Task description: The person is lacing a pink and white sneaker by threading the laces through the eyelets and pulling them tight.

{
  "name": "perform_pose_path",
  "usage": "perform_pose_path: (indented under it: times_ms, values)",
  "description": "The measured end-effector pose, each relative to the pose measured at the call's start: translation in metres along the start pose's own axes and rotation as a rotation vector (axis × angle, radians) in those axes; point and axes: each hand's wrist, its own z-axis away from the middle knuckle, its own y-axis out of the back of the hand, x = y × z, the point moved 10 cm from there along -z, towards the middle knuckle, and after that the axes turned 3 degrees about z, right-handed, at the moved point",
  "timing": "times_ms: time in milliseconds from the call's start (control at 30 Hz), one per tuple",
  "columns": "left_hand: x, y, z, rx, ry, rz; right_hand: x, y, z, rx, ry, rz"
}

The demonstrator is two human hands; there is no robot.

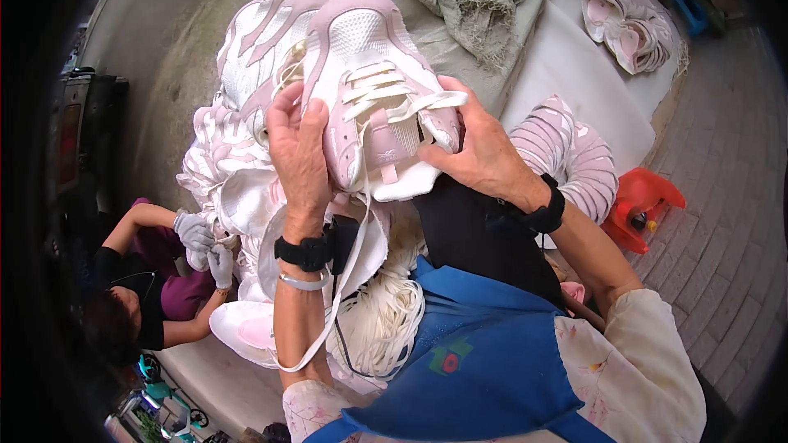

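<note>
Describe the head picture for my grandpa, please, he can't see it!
A left hand and right hand hold a pink-and-white shoe upper threaded with white lace. Below are a blue apron and bundled white laces; at left, a gloved person beside piled uppers.

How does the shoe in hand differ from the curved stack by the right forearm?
The shoe is single, while the curved stack packs many pieces together. The left hand and right hand hold the shoe; neither holds the stack. White lace crosses the shoe; none shows on the stack. Both are pink and white.
</note>
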Motion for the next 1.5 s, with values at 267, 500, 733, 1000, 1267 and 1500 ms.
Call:
perform_pose_path:
  times_ms: [267, 500, 733, 1000, 1267, 1500]
  values:
    - [-0.018, 0.086, 0.016, 0.512, -0.132, -0.077, -0.027, -0.038, -0.080, -0.128, 0.114, 0.152]
    - [-0.051, 0.097, 0.007, 0.396, 0.166, 0.291, -0.003, -0.074, -0.086, -0.355, 0.025, -0.250]
    - [-0.040, 0.077, 0.001, 0.102, 0.242, 0.513, -0.008, -0.094, -0.065, -0.532, -0.245, -0.653]
    - [0.007, 0.100, 0.015, 0.126, 0.258, 0.682, -0.072, -0.082, -0.040, -0.338, 0.081, -0.364]
    - [0.199, 0.127, 0.082, 0.394, -0.844, -0.922, -0.076, -0.016, -0.056, -0.132, 0.222, 0.083]
    - [0.223, 0.117, 0.101, 0.188, -0.843, -0.892, -0.058, -0.109, 0.027, -0.545, 0.176, 0.034]
